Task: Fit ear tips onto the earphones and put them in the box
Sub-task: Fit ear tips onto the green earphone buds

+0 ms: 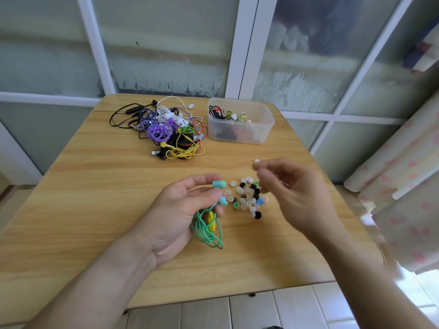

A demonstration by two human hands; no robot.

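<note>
Left hand point(187, 210) grips the green earphones point(210, 225): fingers curled round the coiled cable, which hangs in a loop below the palm, likely so the slack stays bundled and off the table point(95, 186). Both buds stick out past the fingertips toward the right hand, upper bud point(219, 184) pinched between index and thumb, lower bud point(223, 201) just under it; nozzles look bare and point at the tips, which reads as presenting them for fitting. Right hand point(292, 186) is raised, fingers curled, pinching a small white tip point(256, 161) at the fingertips, up and away from the left hand, not yet near either bud. It's blurred, so exact grip on the tip is hard to read. Tip pile point(248, 198) sits on the table between the two hands, just right of the buds, partly under the right fingers, so picks are short. Box point(241, 121) is well beyond the right hand at the far edge, open, a few earphones already in it. Tangled heap point(166, 129) of unprocessed earphones sits beyond the left hand, beside the box. My read: first tip picked, fitting not started; next needs the tip's bore lined up on the upper bud's nozzle.
</note>
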